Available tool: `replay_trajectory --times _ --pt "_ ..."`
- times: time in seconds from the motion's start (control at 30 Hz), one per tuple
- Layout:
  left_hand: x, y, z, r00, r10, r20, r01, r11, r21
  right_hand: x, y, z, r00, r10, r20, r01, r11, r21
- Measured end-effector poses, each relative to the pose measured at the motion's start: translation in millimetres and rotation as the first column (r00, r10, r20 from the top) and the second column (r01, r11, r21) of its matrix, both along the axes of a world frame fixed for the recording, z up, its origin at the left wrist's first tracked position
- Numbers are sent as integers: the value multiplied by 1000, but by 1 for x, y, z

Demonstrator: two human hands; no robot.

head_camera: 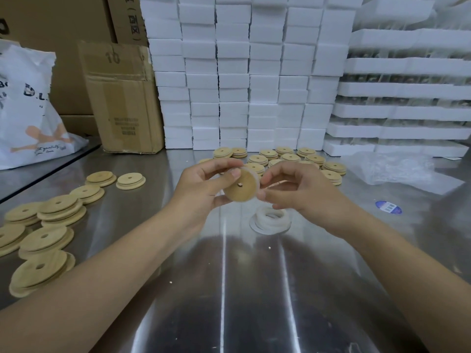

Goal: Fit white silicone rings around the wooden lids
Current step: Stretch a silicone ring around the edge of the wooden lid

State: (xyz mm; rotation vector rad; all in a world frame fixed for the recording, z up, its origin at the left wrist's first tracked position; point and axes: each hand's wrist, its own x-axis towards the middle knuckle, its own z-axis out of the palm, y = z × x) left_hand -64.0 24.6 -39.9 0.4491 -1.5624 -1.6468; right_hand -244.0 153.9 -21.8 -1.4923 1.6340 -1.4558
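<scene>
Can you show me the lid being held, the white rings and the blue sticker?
held wooden lid (pixel 246 191): head view, on its flat face.
white rings (pixel 262 218): head view, on the pile's left rim.
blue sticker (pixel 388 207): head view, on its middle.

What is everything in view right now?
held lid: one, tan, between both hands
ring: one, white, on held lid's right edge
spare rings: small pile, white, below hands
left lids: many, tan, stacked at left
back lids: many, tan, behind hands
foam blocks: many, white, stacked at back
cardboard boxes: several, brown, back left
printed bag: one, white, far left
clear bag: one, right
sticker: one, blue, right
table: one, silver
left hand: grips held lid
right hand: pinches ring
</scene>
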Motion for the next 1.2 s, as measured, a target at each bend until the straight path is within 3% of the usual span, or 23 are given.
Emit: replay_trajectory --times 0.17,0.37,0.6,0.77,1.2 --pt "-4 0 -6 998 -39 -39 41 998 53 10 -6 -8 999 -51 -3 50 993 -103" --pt "-3 0 -11 993 103 56 -84 958 -274 14 -7 -6 960 -230 -161 177 941 -288" --pt "-7 6 -12 990 138 -22 -138 946 -293 18 -7 -9 882 -343 -323 214 903 -373" --pt "-8 7 -11 993 118 -19 -119 950 -288 18 -8 -12 851 -404 -335 243 869 -431" --pt "-9 3 -15 995 93 -30 -98 931 -352 18 -8 -15 923 -283 -261 195 929 -315"
